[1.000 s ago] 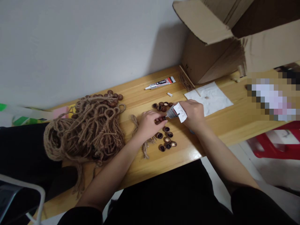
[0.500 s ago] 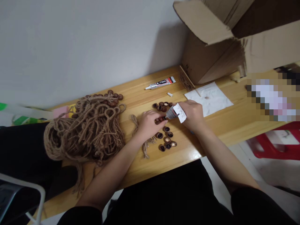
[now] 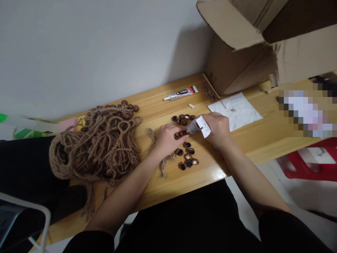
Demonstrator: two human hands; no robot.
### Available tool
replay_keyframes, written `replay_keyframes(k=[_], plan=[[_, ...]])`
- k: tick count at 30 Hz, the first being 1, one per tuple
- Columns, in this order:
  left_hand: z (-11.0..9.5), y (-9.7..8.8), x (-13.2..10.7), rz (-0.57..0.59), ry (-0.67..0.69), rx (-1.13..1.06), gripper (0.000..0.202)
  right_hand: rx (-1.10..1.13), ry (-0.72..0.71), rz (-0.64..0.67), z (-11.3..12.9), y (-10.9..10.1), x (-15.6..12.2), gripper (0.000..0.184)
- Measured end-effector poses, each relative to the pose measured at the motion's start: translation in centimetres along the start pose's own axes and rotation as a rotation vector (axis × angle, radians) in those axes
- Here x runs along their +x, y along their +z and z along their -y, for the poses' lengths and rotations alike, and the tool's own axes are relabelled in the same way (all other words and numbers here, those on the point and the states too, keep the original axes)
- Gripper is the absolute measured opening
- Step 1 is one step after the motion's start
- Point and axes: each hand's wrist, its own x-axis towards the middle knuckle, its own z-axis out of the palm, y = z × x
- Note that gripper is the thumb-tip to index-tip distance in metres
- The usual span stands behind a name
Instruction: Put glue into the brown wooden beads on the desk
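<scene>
My right hand point(image 3: 218, 128) is closed around a glue tube point(image 3: 195, 126), with its nozzle tilted down toward my left hand point(image 3: 167, 138). The left fingers pinch brown nutshells point(image 3: 180, 134), and the nozzle tip is at or very near them; I cannot tell whether it touches. Open nutshell halves point(image 3: 191, 151) lie just in front of the hands, some dark inside and some pale. More nutshells point(image 3: 184, 122) sit behind the left fingers. Partly under my left wrist lies a small knotted jute cord point(image 3: 163, 168) with a frayed tassel.
A large heap of jute cord point(image 3: 105, 144) covers the left side of the table, with brown nuts point(image 3: 127, 116) behind it. Farther back lie a second glue tube point(image 3: 181, 92) and a white cap point(image 3: 191, 105). White paper point(image 3: 244, 112) lies before an open cardboard box point(image 3: 237, 66).
The glue tube and right hand have shifted very slightly to the right, roughly along with the whole view. Both hands keep their holds.
</scene>
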Motion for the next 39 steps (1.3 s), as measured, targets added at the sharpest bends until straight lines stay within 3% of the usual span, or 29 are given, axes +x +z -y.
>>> replay_keyframes(k=[28, 33, 39], plan=[[-0.03, -0.02, 0.02, 0.010, 0.007, -0.011, 0.014, 0.007, 0.019, 0.001, 0.18, -0.40, 0.20, 0.024], [-0.09, -0.04, 0.04, 0.009, -0.001, -0.007, 0.014, -0.025, 0.069, 0.059, 0.16, -0.39, 0.17, 0.019], [-0.12, -0.07, 0.08, 0.013, -0.002, -0.007, 0.015, -0.001, 0.062, 0.054, 0.30, -0.39, 0.23, 0.026]])
